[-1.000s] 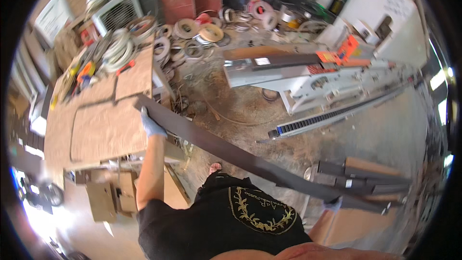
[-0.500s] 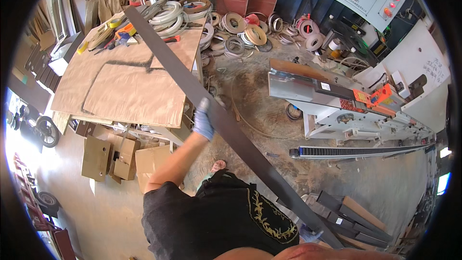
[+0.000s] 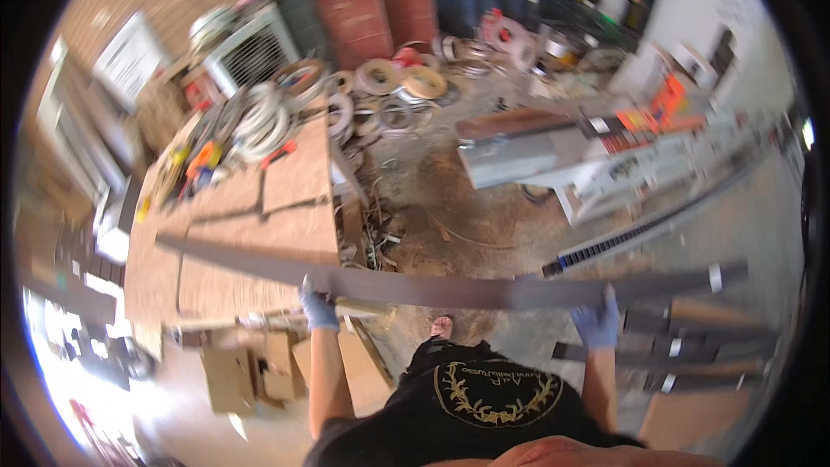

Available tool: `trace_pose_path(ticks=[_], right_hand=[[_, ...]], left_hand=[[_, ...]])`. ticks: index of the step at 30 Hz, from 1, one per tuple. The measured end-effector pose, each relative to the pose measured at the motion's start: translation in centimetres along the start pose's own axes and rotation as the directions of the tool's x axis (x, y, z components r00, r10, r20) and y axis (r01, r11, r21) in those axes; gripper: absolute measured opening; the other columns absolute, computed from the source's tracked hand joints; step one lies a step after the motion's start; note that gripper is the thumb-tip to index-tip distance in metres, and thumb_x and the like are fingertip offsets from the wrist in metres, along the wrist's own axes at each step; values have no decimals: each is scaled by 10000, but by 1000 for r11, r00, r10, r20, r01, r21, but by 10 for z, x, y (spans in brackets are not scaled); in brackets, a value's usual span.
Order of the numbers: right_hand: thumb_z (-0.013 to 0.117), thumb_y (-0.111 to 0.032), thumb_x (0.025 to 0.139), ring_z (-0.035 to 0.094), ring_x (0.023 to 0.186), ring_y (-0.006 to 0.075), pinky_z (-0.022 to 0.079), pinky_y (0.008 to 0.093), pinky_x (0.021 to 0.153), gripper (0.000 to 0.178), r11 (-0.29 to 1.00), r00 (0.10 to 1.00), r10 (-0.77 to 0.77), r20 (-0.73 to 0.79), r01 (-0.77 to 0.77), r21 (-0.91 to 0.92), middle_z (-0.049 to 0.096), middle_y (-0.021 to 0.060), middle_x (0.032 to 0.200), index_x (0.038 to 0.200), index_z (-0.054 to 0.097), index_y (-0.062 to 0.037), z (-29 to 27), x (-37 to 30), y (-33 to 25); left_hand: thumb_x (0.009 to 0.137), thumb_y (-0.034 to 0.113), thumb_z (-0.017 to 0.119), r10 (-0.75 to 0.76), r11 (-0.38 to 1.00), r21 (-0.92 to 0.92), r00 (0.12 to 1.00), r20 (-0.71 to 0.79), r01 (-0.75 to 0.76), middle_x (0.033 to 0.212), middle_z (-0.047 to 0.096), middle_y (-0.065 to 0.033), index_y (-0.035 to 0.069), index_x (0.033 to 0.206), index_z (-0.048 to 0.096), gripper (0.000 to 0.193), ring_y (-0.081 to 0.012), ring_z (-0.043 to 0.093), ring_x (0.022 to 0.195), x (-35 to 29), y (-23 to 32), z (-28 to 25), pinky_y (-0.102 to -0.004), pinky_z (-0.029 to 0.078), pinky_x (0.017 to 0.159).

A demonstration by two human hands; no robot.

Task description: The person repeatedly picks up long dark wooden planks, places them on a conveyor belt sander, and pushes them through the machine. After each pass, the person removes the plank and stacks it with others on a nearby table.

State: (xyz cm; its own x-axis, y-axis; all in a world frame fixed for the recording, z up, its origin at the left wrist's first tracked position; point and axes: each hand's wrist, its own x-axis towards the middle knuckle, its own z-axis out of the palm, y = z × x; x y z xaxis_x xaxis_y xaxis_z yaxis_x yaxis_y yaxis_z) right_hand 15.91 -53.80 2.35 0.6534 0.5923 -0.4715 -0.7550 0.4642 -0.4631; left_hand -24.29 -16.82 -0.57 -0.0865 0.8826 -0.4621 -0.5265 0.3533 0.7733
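A long, narrow dark brown board [image 3: 458,291] lies nearly level across in front of me, held up off the floor. My left hand [image 3: 320,304], in a blue-grey glove, grips its lower edge near the workbench corner. Farther along toward the right end, my gloved right hand [image 3: 596,322] holds the same edge, thumb up on the board's face. The fingers of both hands are partly hidden behind it. The board's left end reaches over the plywood-topped workbench [image 3: 298,238]. A small white label [image 3: 715,278] sits near its right end.
More dark boards [image 3: 705,348] lie at the lower right, close to my right hand. A white machine [image 3: 596,182] and a roller conveyor [image 3: 605,244] stand at the right. Tape coils [image 3: 378,78] cover the floor at the back. Cardboard boxes [image 3: 229,378] sit below the workbench.
The board has swung from a steep diagonal to nearly level, its far left end dropping toward me and its right end rising. My right hand has come up with it. The view has shifted and blurred.
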Motion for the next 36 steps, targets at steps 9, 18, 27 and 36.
trace_pose_path(ticks=[9, 18, 27, 36], right_hand=[[624, -274, 872, 442, 1241, 292, 341, 570, 1045, 401, 775, 790, 602, 115, -613, 152, 492, 105, 1301, 1199, 498, -80, 155, 125, 188], [572, -385, 901, 494, 1201, 267, 381, 521, 1012, 534, 838, 864, 504, 22, -482, -254, 492, 95, 1354, 1338, 443, -107, 233, 190, 251], [512, -351, 941, 568, 1100, 243, 435, 484, 928, 409, 820, 856, 481, 190, -362, -444, 578, 42, 1268, 1299, 499, -156, 127, 189, 185], [639, -370, 849, 576, 1112, 256, 449, 370, 930, 493, 268, 882, -406, 239, 365, -891, 610, 121, 1195, 1231, 563, -67, 111, 223, 122]], left_hand=[[838, 294, 600, 611, 692, 362, 774, 166, -625, 1496, 304, -97, 113, 1451, 301, 705, -266, 351, 1311, 17, 33, 16, -441, 295, 1049], [874, 228, 628, 545, 403, 615, 718, 433, -678, 1449, 380, -148, 50, 1411, 353, 630, -289, 361, 1331, 68, 35, 16, -401, 270, 1116], [687, 388, 768, 201, -566, 419, 373, 906, -710, 1406, 419, -162, 134, 1290, 515, 702, -386, 376, 1290, 144, 55, 71, -481, 310, 1078], [681, 277, 780, 116, -453, 271, 245, 963, -849, 1107, 584, -144, 163, 1193, 617, 549, -331, 563, 1009, 192, 53, 126, -435, 458, 908]])
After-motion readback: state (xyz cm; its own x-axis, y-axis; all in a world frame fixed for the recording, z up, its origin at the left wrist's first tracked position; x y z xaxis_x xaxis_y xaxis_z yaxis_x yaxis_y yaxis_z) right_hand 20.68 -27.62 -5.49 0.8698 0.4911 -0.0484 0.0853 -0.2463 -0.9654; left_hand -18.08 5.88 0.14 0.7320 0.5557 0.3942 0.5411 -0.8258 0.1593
